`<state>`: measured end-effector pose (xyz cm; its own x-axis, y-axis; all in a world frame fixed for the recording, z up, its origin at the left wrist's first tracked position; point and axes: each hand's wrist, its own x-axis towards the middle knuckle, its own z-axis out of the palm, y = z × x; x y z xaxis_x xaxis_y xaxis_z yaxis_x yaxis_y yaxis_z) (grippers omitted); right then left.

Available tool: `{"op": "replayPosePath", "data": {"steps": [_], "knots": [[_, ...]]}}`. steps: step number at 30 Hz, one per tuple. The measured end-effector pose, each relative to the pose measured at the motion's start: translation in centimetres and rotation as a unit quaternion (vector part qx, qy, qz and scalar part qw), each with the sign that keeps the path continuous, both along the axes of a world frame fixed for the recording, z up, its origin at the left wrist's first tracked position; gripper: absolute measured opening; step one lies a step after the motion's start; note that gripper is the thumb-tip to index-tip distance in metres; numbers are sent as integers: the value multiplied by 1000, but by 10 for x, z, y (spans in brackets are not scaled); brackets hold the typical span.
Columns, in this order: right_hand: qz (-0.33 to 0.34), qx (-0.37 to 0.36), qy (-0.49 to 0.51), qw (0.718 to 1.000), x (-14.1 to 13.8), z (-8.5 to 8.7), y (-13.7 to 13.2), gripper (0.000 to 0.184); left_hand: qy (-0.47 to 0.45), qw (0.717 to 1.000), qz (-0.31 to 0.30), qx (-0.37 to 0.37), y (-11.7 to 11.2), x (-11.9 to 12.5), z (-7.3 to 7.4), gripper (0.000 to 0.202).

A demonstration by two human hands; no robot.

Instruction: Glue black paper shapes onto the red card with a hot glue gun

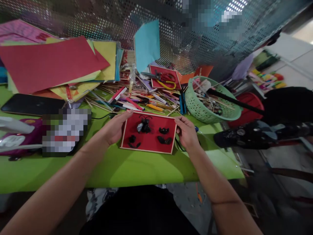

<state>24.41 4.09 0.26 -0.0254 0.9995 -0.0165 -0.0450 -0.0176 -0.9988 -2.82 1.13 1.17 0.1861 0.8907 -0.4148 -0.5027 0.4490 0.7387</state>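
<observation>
A red board (151,141) with a pale wooden rim lies on the green tabletop (117,169) right in front of me. Several small black pieces sit on it, and a black insect-like figure (144,125) is near its top edge. My left hand (114,128) holds the board's left edge, fingers curled over the top corner. At the right edge, my right hand (187,131) grips the board with bent fingers.
Behind the board lie many sticks and pens (137,99), a second red tray with scissors (164,78), and a green mesh basket (210,99) at the right. Coloured paper sheets (51,63) are stacked at the back left, a black phone (31,104) below them. The table's edge runs close to my body.
</observation>
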Motion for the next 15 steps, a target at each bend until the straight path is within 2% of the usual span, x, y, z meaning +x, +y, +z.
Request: {"op": "replayPosePath", "data": {"steps": [5,9,11,15], "knots": [[5,0,-25,1000,0,1,0,23,12,999,29,-17,0,3,2,26],[74,-37,-22,996,-4,2,-4,27,31,999,28,-23,1,3,3,31],[99,-61,-17,993,-6,3,-7,37,31,999,29,-22,2,2,1,31],[88,-55,-40,994,-8,3,-12,52,12,1000,29,-2,1,1,-3,26]]}}
